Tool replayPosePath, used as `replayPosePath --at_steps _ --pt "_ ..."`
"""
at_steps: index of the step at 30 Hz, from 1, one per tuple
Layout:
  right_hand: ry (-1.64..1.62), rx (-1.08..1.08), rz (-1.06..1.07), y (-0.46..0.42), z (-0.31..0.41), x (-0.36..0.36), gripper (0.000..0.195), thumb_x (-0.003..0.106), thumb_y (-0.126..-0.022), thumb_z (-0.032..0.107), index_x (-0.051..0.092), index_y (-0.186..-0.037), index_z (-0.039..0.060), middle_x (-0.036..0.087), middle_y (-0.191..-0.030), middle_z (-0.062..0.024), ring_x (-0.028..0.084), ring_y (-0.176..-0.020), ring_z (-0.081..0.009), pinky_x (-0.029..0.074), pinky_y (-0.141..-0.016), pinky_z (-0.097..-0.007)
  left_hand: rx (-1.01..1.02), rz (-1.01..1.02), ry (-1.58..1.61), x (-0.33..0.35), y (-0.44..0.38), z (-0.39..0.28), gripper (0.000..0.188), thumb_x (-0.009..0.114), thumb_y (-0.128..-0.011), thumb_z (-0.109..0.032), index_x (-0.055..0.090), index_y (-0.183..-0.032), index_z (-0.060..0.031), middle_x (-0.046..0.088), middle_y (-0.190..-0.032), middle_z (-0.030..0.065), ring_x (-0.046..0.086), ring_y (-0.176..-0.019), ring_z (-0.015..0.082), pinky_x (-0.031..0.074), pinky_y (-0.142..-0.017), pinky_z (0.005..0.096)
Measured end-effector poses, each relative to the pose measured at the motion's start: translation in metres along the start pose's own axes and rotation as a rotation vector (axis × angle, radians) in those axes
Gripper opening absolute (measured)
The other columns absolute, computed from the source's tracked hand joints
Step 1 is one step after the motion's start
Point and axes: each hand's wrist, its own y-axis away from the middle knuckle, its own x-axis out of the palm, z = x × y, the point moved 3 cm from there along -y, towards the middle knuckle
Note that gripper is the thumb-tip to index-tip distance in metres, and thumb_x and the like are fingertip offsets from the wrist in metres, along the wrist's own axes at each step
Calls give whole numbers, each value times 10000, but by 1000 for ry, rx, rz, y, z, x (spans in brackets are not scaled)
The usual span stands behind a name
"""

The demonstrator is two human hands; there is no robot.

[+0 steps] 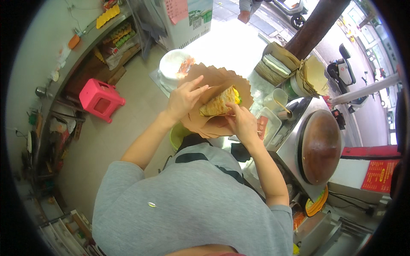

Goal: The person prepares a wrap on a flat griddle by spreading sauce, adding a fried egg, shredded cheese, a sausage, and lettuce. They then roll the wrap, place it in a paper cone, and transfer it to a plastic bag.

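Note:
A folded crepe (218, 103), browned and cone-shaped, lies on a stack of brown kraft paper sheets (230, 73) with zigzag edges. Yellow and green filling shows at its wider right end. My left hand (182, 99) is over the left side of the paper, its fingers apart and holding nothing. My right hand (243, 123) is at the crepe's lower right, with the index fingertip against it. The thumb is close to the paper fold beneath; whether it pinches crepe or paper is unclear.
A round crepe griddle (322, 147) stands to the right. Beyond the paper are a lined white bowl (174, 65), stacked paper bags (277, 62), a clear plastic jug (276, 97) and a plastic tub (270, 124). A pink stool (101, 99) stands on the left floor.

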Motion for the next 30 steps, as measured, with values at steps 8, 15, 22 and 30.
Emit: replayPosePath --at_steps 8,15,22,30 --pt "81 38 3 8 -4 -2 419 627 -691 33 537 -1090 123 588 -777 -58 564 -708 -231 467 -648 -340 295 15 88 -8 0 -18 196 603 -740 -52 618 -935 -70 541 -1175 102 583 -933 233 494 -757 318" --pt "104 -15 -21 -15 9 1 436 628 -688 46 528 -1102 142 586 -749 -53 580 -712 -249 466 -637 -348 -131 481 557 23 15 -29 484 637 -759 -296 452 -1100 -7 524 -1121 235 536 -994 364 427 -851 392" --pt "117 -78 -15 -53 -8 16 441 635 -706 80 517 -1128 134 583 -723 -48 580 -711 -242 462 -645 -350 -399 547 159 52 4 -23 497 588 -730 -150 451 -1188 -15 612 -879 212 600 -793 360 474 -698 415" --pt "139 -35 -218 -47 -24 -38 431 658 -703 56 535 -1115 91 617 -875 -56 568 -835 -239 453 -735 -341 -388 316 464 86 17 11 177 483 -733 18 573 -884 1 627 -773 169 611 -758 326 468 -689 385"
